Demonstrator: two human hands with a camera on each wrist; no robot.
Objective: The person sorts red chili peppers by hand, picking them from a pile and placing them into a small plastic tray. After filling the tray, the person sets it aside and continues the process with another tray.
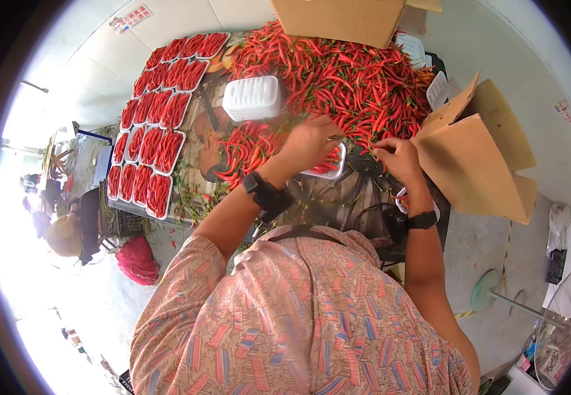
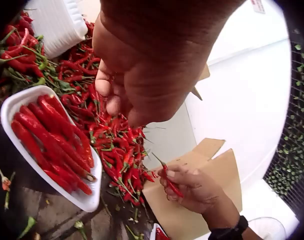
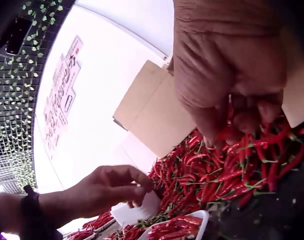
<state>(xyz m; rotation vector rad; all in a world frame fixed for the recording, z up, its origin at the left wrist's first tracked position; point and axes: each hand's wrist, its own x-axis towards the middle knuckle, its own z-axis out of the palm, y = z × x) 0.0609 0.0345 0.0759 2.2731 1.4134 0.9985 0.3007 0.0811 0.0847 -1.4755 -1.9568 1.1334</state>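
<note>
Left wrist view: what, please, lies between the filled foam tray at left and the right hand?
Between foam tray and right hand, the left wrist view shows red chillies, green stems and dark tabletop.
</note>
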